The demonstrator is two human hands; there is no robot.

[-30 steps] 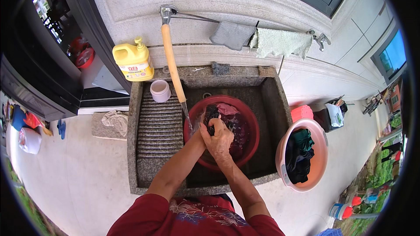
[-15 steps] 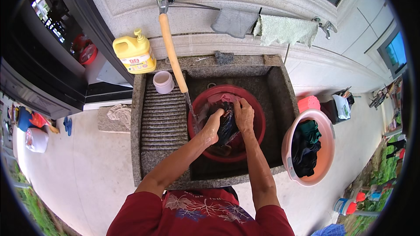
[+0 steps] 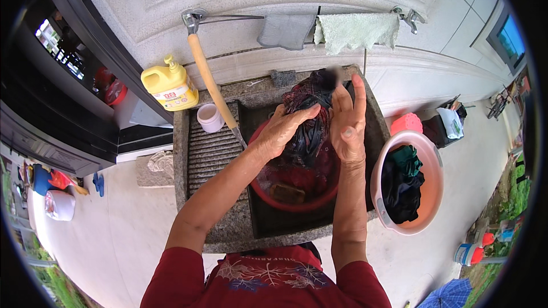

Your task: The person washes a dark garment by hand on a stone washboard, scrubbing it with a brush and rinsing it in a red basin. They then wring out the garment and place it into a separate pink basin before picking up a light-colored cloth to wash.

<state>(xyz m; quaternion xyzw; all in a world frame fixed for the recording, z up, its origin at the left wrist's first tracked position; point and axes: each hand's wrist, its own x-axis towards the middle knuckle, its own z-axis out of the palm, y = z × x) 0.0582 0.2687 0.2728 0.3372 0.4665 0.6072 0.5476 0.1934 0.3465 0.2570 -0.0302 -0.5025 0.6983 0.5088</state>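
A dark wet garment with red patches hangs lifted above the red basin, which sits in the stone sink. My left hand grips the garment from its left side. My right hand presses against its right side, fingers stretched upward and apart. Water and more dark cloth lie in the basin below.
A ribbed washboard slab forms the sink's left part, with a white cup and a wooden-handled tool on it. A yellow detergent jug stands behind. A pink basin of dark clothes sits on the right. Cloths hang on the wall.
Both hands have risen from the basin, lifting the dark garment up toward the back of the sink. My right hand has opened its fingers against the cloth.
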